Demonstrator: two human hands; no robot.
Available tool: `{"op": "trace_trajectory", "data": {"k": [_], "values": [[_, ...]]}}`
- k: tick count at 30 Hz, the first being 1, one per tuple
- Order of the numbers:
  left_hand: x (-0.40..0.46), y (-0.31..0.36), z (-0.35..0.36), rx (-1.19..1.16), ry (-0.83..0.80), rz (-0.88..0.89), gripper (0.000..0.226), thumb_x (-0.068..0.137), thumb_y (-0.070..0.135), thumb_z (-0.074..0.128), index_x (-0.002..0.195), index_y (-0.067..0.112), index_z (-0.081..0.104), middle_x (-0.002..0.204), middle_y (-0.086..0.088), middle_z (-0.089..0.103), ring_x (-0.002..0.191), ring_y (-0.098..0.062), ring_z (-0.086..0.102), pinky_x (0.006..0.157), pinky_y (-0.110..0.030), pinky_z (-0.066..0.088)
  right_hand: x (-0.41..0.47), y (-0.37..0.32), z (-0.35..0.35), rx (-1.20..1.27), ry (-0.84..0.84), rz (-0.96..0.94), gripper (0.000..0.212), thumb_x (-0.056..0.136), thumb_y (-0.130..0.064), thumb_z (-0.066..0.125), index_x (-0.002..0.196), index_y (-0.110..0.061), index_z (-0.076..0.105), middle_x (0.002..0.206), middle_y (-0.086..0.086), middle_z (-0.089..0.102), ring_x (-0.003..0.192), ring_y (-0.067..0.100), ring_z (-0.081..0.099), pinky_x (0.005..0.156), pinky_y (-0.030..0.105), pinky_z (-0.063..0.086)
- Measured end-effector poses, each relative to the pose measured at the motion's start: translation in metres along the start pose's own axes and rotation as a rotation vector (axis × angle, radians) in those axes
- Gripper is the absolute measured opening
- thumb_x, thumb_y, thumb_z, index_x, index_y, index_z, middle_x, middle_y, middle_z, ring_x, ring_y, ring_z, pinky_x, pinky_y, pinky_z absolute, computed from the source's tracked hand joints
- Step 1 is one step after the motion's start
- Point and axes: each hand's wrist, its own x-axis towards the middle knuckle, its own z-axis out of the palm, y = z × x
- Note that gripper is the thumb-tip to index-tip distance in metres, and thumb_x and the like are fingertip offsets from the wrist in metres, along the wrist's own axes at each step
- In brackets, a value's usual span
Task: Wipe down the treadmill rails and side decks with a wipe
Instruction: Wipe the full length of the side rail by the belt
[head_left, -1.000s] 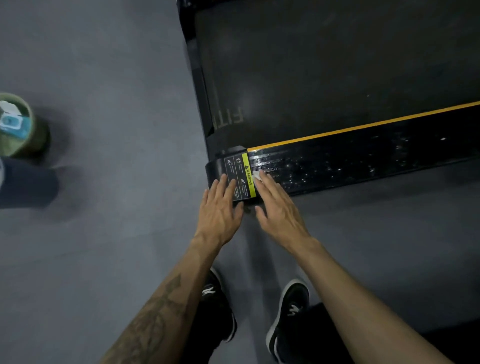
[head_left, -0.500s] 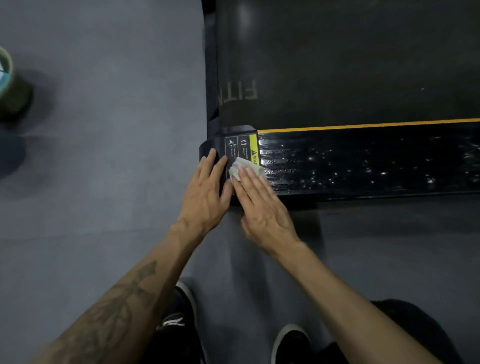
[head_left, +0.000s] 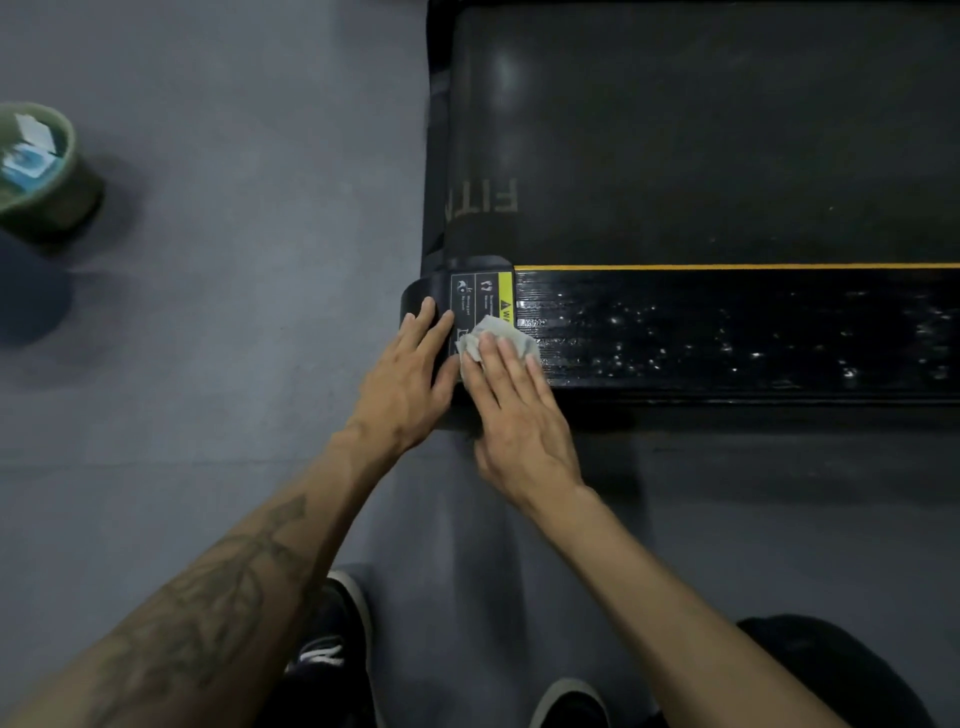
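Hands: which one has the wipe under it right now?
The right hand: its straight fingers press the pale wipe flat on the side deck. The left hand rests bare on the black end cap beside it.

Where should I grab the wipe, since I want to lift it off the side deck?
Pinch the wipe at its crumpled far edge, coming from above; that edge sticks out past the right hand's flat fingers, which cover the rest.

Grey floor, green bin at its left edge holding white and blue scraps, two dark shoes with pale soles at the bottom edge
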Motion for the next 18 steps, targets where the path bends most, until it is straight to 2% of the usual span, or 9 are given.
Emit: {"op": "trace_trajectory", "data": {"k": [3, 6, 10, 13, 16, 18], "values": [[-0.001, -0.005, -0.005, 0.025, -0.037, 0.026, 0.060, 0.108, 0.039, 0.046, 0.163, 0.023, 0.027, 0.172, 0.004, 0.011, 0.158, -0.019, 0.013, 0.122, -0.037, 0.025, 0.002, 0.006, -0.001, -0.018, -0.015, -0.013, 0.090, 0.083, -0.015, 0.062, 0.163, -0.011, 0.022, 0.172, 0.011, 0.011, 0.159, 0.026, 0.008, 0.129, 0.047, 0.011], [0.001, -0.008, -0.009, 0.021, -0.090, 0.037, 0.062, 0.108, 0.039, 0.047, 0.163, 0.022, 0.024, 0.172, 0.003, 0.008, 0.158, -0.019, 0.013, 0.124, -0.036, 0.020, -0.012, 0.001, -0.004, 0.011, 0.028, 0.087, 0.095, 0.076, -0.012, 0.067, 0.162, -0.008, 0.026, 0.171, 0.013, 0.016, 0.159, 0.029, 0.012, 0.128, 0.047, 0.016], [-0.007, -0.007, -0.005, 0.007, -0.048, 0.011, 0.059, 0.108, 0.036, 0.048, 0.161, 0.018, 0.030, 0.172, -0.002, 0.015, 0.156, -0.022, 0.021, 0.124, -0.037, 0.023, -0.008, -0.009, 0.002, -0.002, 0.034, 0.055, 0.098, 0.075, -0.016, 0.072, 0.162, -0.008, 0.027, 0.170, 0.014, 0.017, 0.158, 0.030, 0.013, 0.128, 0.047, 0.015], [-0.011, -0.007, -0.005, -0.026, -0.040, -0.011, 0.057, 0.108, 0.034, 0.049, 0.160, 0.018, 0.034, 0.171, -0.004, 0.019, 0.155, -0.022, 0.025, 0.122, -0.033, 0.024, 0.012, -0.001, -0.003, -0.069, -0.044, -0.021, 0.098, 0.083, -0.018, 0.063, 0.165, -0.012, 0.010, 0.173, 0.009, 0.001, 0.160, 0.026, 0.000, 0.130, 0.045, 0.006], [-0.004, -0.007, -0.014, -0.032, -0.093, -0.029, 0.060, 0.106, 0.038, 0.053, 0.160, 0.022, 0.034, 0.171, -0.002, 0.019, 0.154, -0.022, 0.027, 0.121, -0.035, 0.027, 0.018, -0.006, -0.011, -0.097, -0.133, 0.042, 0.098, 0.089, -0.024, 0.056, 0.164, -0.013, -0.007, 0.171, 0.010, -0.015, 0.158, 0.027, -0.015, 0.129, 0.045, -0.004], [0.000, -0.007, -0.021, -0.007, -0.139, -0.028, 0.062, 0.105, 0.040, 0.055, 0.160, 0.023, 0.033, 0.171, -0.003, 0.019, 0.153, -0.024, 0.030, 0.120, -0.037, 0.028, 0.014, -0.016, -0.014, -0.081, -0.132, 0.093, 0.098, 0.091, -0.027, 0.056, 0.163, -0.010, -0.008, 0.170, 0.013, -0.016, 0.157, 0.029, -0.016, 0.128, 0.044, -0.008]]}}
